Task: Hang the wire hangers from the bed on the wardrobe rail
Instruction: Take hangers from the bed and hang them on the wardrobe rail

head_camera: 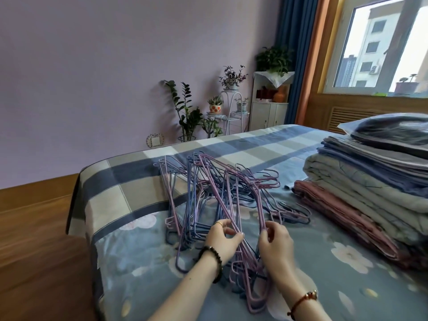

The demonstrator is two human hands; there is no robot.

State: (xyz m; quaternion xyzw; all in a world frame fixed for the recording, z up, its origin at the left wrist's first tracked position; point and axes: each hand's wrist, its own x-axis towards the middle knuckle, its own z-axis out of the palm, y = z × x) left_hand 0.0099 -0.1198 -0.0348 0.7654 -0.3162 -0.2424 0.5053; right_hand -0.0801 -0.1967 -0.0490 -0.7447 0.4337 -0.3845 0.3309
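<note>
**Caller:** Wrists come first, a dark bead bracelet point(213, 259) on one and a brown bracelet point(302, 301) on the other, and both hands are down in the wire hangers point(215, 195) heaped on the bed point(129, 186).

**Analyst:** The left hand point(223, 237) has thumb and fingers closed round a few pink wires. The right hand point(276, 242) pinches the pink loop just beside it. Neither hand is slack.

**Caller:** How do these handle?

**Analyst:** I'd say light and springy, thin coated wire that is stiff enough to keep its shape. The trouble is the tangle: pink and blue frames lie criss-crossed, with hooks pointing several ways (a few poke out toward the right). Pull one and I'd expect its neighbours to come along.

**Caller:** So where do you take hold?

**Analyst:** Probably at the necks, just under the hooks, gathered so the hooks face one way. A grip on the long bottom bars looks likely to let them fan out and snag.

**Caller:** Anything in the way?

**Analyst:** A stack of folded bedding point(370, 181) sits near the pile on the right, with a pillow point(393, 130) on top. Stray hooks could catch that fabric, or the bedcover. Beyond the bed's far edge stand potted plants point(187, 112) against the wall, well apart, and the window point(379, 42) is off to the right.

**Caller:** And the wardrobe rail?

**Analyst:** Not in view, so I can't say which way the carry goes.
</note>
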